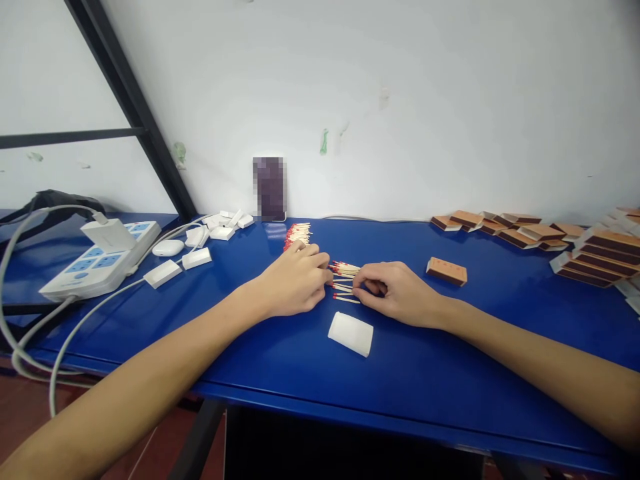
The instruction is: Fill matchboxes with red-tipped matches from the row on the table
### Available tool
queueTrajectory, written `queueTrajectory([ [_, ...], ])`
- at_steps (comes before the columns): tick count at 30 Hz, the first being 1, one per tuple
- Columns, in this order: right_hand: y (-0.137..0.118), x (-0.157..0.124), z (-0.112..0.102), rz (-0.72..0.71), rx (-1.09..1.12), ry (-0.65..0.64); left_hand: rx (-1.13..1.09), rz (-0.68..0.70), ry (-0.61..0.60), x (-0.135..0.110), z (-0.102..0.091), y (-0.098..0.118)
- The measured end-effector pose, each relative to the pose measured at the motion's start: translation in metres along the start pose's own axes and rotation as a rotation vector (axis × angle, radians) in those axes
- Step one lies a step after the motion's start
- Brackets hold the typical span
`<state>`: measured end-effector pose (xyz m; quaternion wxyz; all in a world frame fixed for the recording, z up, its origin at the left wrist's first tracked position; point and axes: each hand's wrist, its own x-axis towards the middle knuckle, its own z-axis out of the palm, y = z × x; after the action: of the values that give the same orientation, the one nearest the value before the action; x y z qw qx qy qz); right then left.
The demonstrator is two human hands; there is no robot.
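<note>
Both my hands rest on the blue table [440, 373] around a small bunch of red-tipped matches [344, 280]. My left hand [295, 280] has curled fingers touching the matches' red tips. My right hand [397, 290] pinches the wooden ends of the same bunch. A larger pile of matches [299, 233] lies just behind my left hand. A white inner matchbox tray [351, 333] lies in front of my hands. A single orange matchbox [447, 271] sits to the right of my right hand.
Several orange-brown matchboxes [505, 228] lie along the back right, with stacks [600, 257] at the far right edge. A white power strip [100, 257], cables, plugs and small white boxes [200, 247] fill the left. A dark upright object [270, 188] leans on the wall.
</note>
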<state>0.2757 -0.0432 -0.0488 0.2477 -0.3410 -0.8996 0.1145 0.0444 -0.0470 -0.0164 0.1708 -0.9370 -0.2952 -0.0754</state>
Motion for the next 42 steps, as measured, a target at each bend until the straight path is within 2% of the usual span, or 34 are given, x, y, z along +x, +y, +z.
queueTrajectory([
  [12,0.002,-0.001,0.000,0.039,0.017,0.019,-0.034,0.006,-0.017,0.000,-0.001,0.005],
  [21,0.000,0.000,-0.001,-0.005,0.011,-0.002,-0.022,-0.002,-0.027,0.000,-0.003,0.005],
  [30,0.001,-0.002,-0.002,-0.036,0.059,-0.026,-0.115,0.005,-0.052,-0.001,-0.006,0.008],
  [42,-0.002,-0.002,-0.005,-0.054,-0.014,-0.075,-0.186,0.023,-0.055,-0.002,-0.007,0.011],
])
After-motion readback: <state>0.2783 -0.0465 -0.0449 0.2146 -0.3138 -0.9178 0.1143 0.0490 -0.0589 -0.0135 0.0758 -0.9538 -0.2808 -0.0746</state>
